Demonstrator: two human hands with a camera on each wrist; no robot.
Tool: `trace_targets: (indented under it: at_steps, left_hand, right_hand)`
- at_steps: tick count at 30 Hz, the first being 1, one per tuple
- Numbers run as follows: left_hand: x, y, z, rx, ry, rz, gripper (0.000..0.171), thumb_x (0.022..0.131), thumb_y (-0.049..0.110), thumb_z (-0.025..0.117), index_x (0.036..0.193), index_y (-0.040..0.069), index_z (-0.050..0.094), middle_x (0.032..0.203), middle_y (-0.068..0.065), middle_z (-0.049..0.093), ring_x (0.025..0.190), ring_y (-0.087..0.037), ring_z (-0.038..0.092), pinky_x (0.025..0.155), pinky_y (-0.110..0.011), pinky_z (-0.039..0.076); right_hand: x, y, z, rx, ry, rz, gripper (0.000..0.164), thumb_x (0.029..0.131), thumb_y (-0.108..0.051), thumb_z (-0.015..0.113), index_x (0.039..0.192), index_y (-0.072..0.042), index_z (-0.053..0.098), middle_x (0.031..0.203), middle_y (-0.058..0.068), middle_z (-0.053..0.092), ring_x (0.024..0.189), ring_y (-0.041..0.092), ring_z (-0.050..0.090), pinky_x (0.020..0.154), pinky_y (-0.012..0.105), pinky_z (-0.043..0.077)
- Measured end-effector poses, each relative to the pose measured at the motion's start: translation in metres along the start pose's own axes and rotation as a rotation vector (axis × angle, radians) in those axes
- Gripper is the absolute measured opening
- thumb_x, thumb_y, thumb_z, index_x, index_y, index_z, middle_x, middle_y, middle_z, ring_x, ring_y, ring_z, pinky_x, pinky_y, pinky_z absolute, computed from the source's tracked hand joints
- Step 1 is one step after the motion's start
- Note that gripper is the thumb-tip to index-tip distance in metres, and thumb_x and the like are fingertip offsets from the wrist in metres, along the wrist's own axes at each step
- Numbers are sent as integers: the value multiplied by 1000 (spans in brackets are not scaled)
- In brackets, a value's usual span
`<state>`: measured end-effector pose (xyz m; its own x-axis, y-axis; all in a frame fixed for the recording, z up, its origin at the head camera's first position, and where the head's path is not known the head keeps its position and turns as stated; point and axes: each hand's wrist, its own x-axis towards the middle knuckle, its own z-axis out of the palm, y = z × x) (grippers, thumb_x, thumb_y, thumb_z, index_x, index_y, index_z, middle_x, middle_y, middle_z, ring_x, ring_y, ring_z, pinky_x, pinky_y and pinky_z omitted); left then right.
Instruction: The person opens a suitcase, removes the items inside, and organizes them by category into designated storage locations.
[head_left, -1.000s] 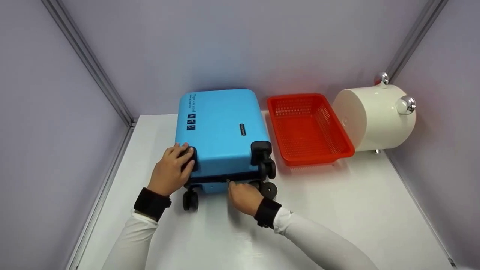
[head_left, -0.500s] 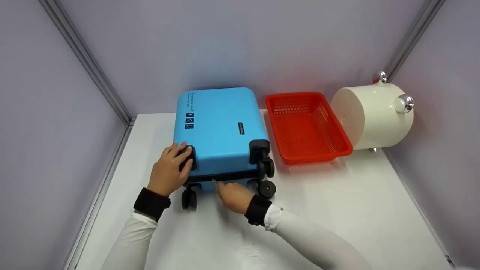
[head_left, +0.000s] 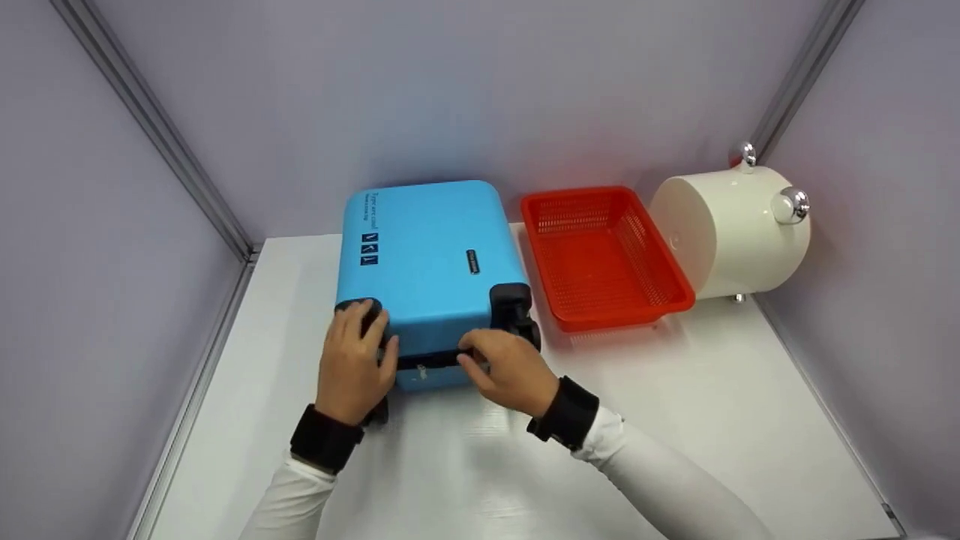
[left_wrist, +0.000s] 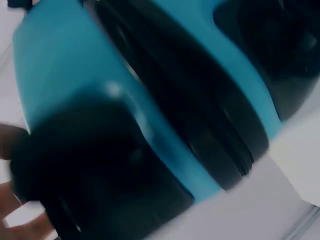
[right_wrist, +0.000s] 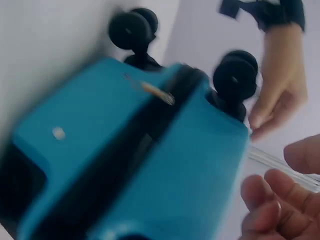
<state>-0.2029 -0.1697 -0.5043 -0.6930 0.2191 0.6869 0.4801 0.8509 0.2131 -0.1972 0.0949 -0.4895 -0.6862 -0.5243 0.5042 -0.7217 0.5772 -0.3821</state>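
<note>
A light-blue hard-shell suitcase (head_left: 435,255) lies flat, its wheeled end facing me and a black zip band (head_left: 427,361) running across that end. From the band hangs a small metal zip pull (head_left: 421,371), also visible in the right wrist view, with no fingers on it. My left hand (head_left: 352,367) is at the near left corner, fingers extended over the black corner guard. Farther right, my right hand (head_left: 514,367) is bent loosely at the suitcase's near end; the right wrist view shows its fingers (right_wrist: 260,190) apart and holding nothing.
Beside the suitcase on the right sits a red plastic basket (head_left: 600,319). A cream drum-shaped object (head_left: 750,232) with silver ball feet lies on its side beyond it. Pale walls enclose the white tabletop (head_left: 645,427) at the back and sides.
My right hand moved the zip pull leftward along the band, then let go and shifted right and up. My left hand stays at the corner, its thumb now nearer the band.
</note>
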Motion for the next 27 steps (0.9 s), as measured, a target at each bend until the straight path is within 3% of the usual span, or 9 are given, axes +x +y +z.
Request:
trace_targets:
  at_steps: [3, 6, 8, 11, 14, 17, 21, 27]
  left_hand:
    - [-14, 17, 8, -33, 105, 127, 25, 90, 9, 86, 109, -4, 78, 109, -22, 71, 100, -37, 69, 88, -49, 61]
    - [-27, 32, 17, -61, 97, 155, 13, 89, 8, 87, 91, 2, 75, 86, -12, 68, 77, -26, 66, 67, -38, 58]
    - [-35, 36, 25, -52, 39, 101, 16, 91, 11, 87, 84, 5, 74, 77, -7, 66, 68, -21, 65, 60, -35, 56]
    - [-46, 37, 40, 0, -66, -35, 26, 94, 19, 86, 76, 5, 72, 67, -7, 64, 59, -21, 66, 52, -35, 54]
    - [-57, 32, 55, 67, -161, -159, 42, 96, 26, 85, 65, 8, 61, 58, -7, 56, 49, -22, 62, 44, -37, 50]
    - [-64, 28, 67, 92, -215, -238, 57, 96, 32, 84, 59, 15, 45, 52, -3, 46, 44, -20, 57, 41, -36, 44]
    - [-66, 25, 77, 88, -233, -271, 59, 97, 36, 83, 59, 16, 43, 51, -2, 45, 43, -19, 54, 41, -35, 42]
    - [-62, 26, 84, 58, -196, -270, 41, 98, 24, 82, 67, 7, 62, 57, -9, 61, 48, -25, 63, 44, -41, 49]
  right_hand:
    - [7, 6, -15, -74, 120, -39, 15, 101, -18, 78, 107, -5, 73, 100, 10, 72, 89, 25, 65, 80, 37, 58]
    - [15, 17, -27, -162, 148, -2, 31, 99, -28, 82, 117, -4, 74, 118, 17, 69, 105, 33, 63, 88, 47, 54]
    - [19, 26, -32, -214, 120, 49, 47, 97, -35, 83, 131, -5, 72, 137, 22, 64, 121, 39, 60, 98, 55, 53]
    - [22, 37, -34, -240, 38, 127, 67, 97, -41, 83, 151, -8, 62, 160, 26, 50, 143, 50, 50, 111, 68, 46]
    - [21, 47, -31, -217, -49, 184, 73, 101, -42, 78, 160, -9, 53, 167, 28, 43, 152, 56, 41, 120, 72, 39]
    - [17, 52, -26, -187, -127, 222, 69, 105, -39, 73, 162, -7, 50, 166, 30, 44, 153, 58, 40, 125, 68, 35]
    - [13, 53, -21, -186, -173, 239, 65, 107, -32, 71, 161, -4, 50, 165, 31, 46, 155, 57, 40, 128, 64, 34]
    - [13, 53, -16, -199, -151, 233, 64, 105, -24, 72, 162, -3, 49, 166, 31, 45, 157, 55, 38, 129, 62, 33]
